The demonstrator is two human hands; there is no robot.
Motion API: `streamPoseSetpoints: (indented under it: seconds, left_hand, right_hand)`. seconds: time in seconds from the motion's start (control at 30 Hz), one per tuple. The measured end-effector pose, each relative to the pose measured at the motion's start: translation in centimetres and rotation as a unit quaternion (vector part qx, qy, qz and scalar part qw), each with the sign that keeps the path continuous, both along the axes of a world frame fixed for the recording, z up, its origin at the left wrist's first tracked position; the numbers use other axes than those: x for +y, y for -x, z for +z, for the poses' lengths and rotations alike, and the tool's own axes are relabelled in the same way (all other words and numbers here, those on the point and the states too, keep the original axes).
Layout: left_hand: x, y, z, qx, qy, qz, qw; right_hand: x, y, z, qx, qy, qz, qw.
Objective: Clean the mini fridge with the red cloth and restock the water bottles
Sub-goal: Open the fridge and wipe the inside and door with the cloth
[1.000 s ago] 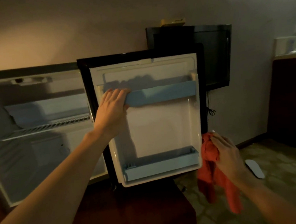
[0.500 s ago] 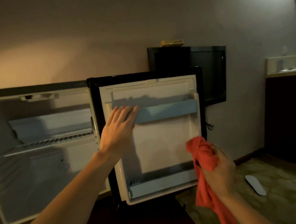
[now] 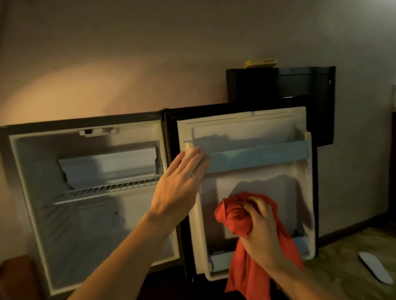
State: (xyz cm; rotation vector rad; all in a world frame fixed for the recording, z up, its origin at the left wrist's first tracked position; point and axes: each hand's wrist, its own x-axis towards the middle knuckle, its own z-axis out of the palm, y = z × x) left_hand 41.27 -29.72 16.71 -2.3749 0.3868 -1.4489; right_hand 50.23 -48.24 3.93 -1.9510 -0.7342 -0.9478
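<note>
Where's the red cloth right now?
In the head view, the red cloth is bunched in the right hand, in front of the open fridge door's lower inner panel, below the blue door shelf.

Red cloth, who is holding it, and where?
The right hand grips the red cloth by its bunched top; the rest hangs down.

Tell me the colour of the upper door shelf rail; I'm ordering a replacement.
Light blue. The upper door shelf rail shows best in the head view, its only view.
</note>
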Motion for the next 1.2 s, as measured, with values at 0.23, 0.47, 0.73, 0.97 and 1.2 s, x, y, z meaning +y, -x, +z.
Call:
streamPoseSetpoints:
  seconds: [0.23,0.47,0.73,0.97,1.2]
  left_hand:
    - [0.7,1.1,-2.8,0.015,0.047,-0.03,0.998]
    - [3.2,4.2,-6.6,0.059,0.098,0.005,0.993]
    - [7.5,9.5,-12.6,0.167,0.155,0.085,0.97]
    - [11.5,13.1,-16.5,0.194,0.204,0.124,0.951]
    - [14.7,16.4,-19.5,0.225,0.248,0.161,0.929]
  right_hand:
    - [-0.9,0.4,-1.3,-0.027,0.019,0.06,0.998]
    - [-0.1,4.0,-1.6,-0.045,0.018,0.115,0.992]
    - [4.2,9.0,-2.4,-0.058,0.051,0.175,0.982]
    - [9.0,13.5,-4.3,-0.118,0.134,0.239,0.955]
    - [14.1,14.3,-6.2,-0.074,0.086,0.21,0.971]
